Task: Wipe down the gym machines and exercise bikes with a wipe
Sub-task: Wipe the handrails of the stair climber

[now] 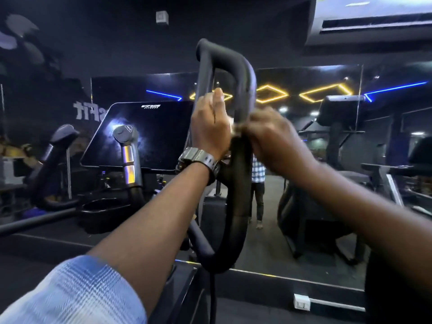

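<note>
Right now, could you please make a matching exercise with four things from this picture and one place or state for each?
Things:
1. left hand
2. right hand
3. watch
4. screen

Places or states:
A. on the left wrist
B. dark, left of the loop handle
C. grips the handle's left bar
D. blurred, on the handle's right bar

Pairs: 1-C, 2-D, 3-A, 4-B
</note>
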The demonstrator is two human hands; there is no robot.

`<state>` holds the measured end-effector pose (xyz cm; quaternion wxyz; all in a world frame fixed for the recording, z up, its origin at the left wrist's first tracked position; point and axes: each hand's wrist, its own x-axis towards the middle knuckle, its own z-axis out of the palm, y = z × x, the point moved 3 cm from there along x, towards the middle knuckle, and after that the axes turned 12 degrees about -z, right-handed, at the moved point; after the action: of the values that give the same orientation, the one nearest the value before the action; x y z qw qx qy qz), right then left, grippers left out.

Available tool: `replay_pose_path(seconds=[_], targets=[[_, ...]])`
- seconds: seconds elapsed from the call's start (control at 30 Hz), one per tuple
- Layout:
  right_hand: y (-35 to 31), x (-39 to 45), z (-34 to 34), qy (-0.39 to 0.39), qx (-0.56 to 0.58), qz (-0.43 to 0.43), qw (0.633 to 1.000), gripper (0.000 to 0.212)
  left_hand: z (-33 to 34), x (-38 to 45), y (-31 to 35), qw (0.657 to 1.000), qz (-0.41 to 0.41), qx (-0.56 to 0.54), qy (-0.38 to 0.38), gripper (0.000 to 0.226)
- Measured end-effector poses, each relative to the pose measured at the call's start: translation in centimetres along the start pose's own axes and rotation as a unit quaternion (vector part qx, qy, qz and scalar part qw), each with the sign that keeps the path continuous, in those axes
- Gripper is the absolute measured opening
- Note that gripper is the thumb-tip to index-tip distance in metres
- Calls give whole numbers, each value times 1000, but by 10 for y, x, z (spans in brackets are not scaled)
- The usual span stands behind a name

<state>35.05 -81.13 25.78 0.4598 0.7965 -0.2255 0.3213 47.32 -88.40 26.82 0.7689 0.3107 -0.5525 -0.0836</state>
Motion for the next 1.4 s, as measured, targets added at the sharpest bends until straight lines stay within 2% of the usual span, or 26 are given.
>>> replay_pose_path(seconds=[0.07,0.13,0.23,0.3,0.37,0.5,0.57,0.7,0.77,0.87,0.97,1.07,1.2,1.27,1.4], targets=[[-36,-37,1,-40,40,-44,997,27,1,1,-4,1000,-1,-23,12,58],[-24,-31,3,-45,23,-76,996,28,2,-4,-5,1000,5,-24,5,61],[44,31,-3,18,-51,-10,998,24,4,-7,-4,1000,9,-8,-21,55],[70,49,-6,26,-70,40,996,22,3,-7,-4,1000,6,2,-25,52],[49,31,2,39,-61,25,997,16,1,-5,-8,1000,4,2,-23,55],[-27,-46,6,25,30,-26,999,17,2,-7,-9,999,19,1,-40,57],[-13,-37,4,34,22,-24,999,17,6,-10,-3,998,27,7,-58,54],[76,32,-1,118,-21,142,983,28,9,-6,-7,999,-4,-1,-47,64],[80,36,4,139,4,177,974,29,6,-3,-11,998,-19,-19,-52,66],[24,-20,15,160,76,139,974,21,0,-9,-6,1000,-8,10,-28,59],[-31,-84,25,211,157,89,961,20,7,-15,-5,999,-19,-6,-30,63],[19,-55,27,242,144,82,956,19,16,-17,-2,999,-32,23,12,59],[128,24,26,278,150,159,936,21,19,-30,11,994,-33,65,77,61],[127,20,30,294,181,134,929,22,23,-40,13,991,-40,92,93,60],[36,-74,47,300,290,17,909,18,34,-53,22,980,-44,159,112,51]])
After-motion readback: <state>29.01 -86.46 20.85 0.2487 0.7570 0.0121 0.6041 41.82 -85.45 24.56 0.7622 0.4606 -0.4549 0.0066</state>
